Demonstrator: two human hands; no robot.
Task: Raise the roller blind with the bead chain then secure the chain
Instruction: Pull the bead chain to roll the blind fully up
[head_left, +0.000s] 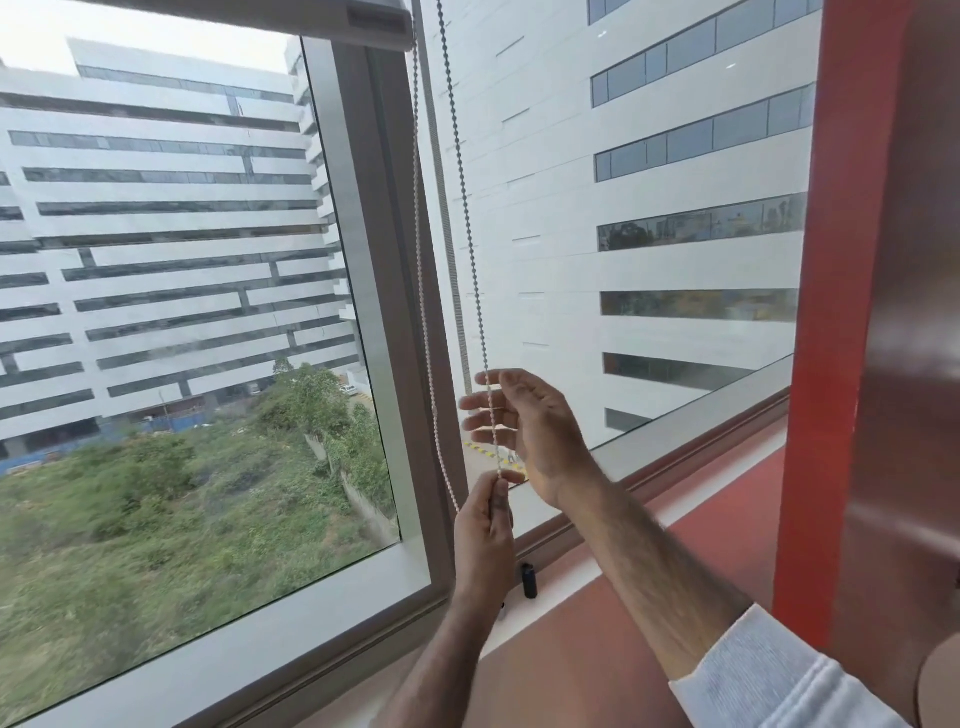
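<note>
Overhead, roller blind (375, 21) mostly cropped, left hand (483, 540) pinching bead chain (470, 244), right hand (530, 421) spread open

No text, label, brand or number can be read anywhere in this view. The grey bottom rail (376, 21) of the roller blind has a dark recessed strip, but any marking there is too blurred to read.

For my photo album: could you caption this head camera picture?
Left hand pinches the white bead chain low, open right hand beside it, grey roller blind nearly raised.
</note>
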